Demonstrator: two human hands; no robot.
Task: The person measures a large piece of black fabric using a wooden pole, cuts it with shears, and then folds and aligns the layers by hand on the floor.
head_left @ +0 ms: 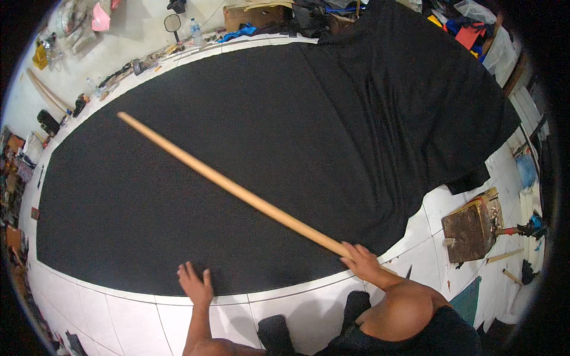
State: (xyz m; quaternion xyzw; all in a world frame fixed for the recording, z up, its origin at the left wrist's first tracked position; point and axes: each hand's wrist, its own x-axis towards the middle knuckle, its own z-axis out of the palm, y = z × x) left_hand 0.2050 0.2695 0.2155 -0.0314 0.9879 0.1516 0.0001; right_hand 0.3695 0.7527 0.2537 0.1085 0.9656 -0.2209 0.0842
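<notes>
A large sheet of black fabric (148, 202) is spread over the floor, smooth on the left and rumpled into folds on the right. Across it lies a long, light wooden pole (237, 191), slanting from the far left toward my right side. My right hand (362, 264) is closed over the pole's near end, by the fabric's front edge. My left hand (196, 285) rests at that same edge, fingers spread, with nothing in it. Its fingertips touch the black fabric, apart from the pole.
White floor tiles (228, 320) border the fabric. On the right are a worn brown square block (468, 233) and a short wooden stick (504, 256). Along the far wall stand a plastic bottle (196, 32) and a round mirror-like thing (172, 24). Colourful cloths and bags (469, 35) pile up far right.
</notes>
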